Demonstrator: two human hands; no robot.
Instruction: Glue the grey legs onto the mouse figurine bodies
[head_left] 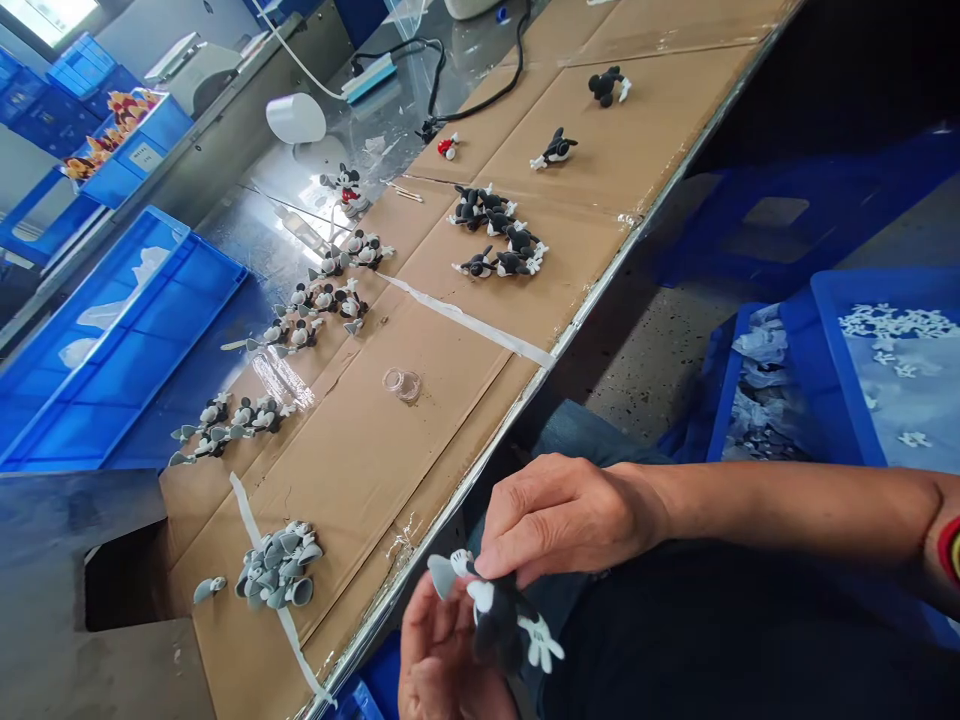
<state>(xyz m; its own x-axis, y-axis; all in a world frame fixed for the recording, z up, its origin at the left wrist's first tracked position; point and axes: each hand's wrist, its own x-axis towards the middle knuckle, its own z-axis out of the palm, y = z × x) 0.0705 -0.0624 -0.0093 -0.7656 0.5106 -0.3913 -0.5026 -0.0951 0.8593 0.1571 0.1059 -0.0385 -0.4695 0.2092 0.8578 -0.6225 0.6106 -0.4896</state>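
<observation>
Both of my hands are at a black-and-white cartoon mouse figurine part [496, 635], held over my lap near the table edge. My left hand [444, 650] cups it from below, fingers curled round it. From above, my right hand [566, 515] pinches it with the fingertips, close to a white-gloved hand with a grey cone-shaped piece [442, 577]. Another white glove points down to the right. My fingers hide part of the figurine. On the cardboard nearby lies a pile of grey cone-shaped pieces [277, 565], with one separate grey piece [209, 588] to its left.
Cardboard [375, 470] covers the table. On it are black figurine parts [499, 232], assembled mouse figurines [322, 295] and a small clear cup [402, 384]. Blue bins [112, 350] stand at left; another blue bin [847, 370] with white pieces is at right. A black cable [480, 110] crosses the far end.
</observation>
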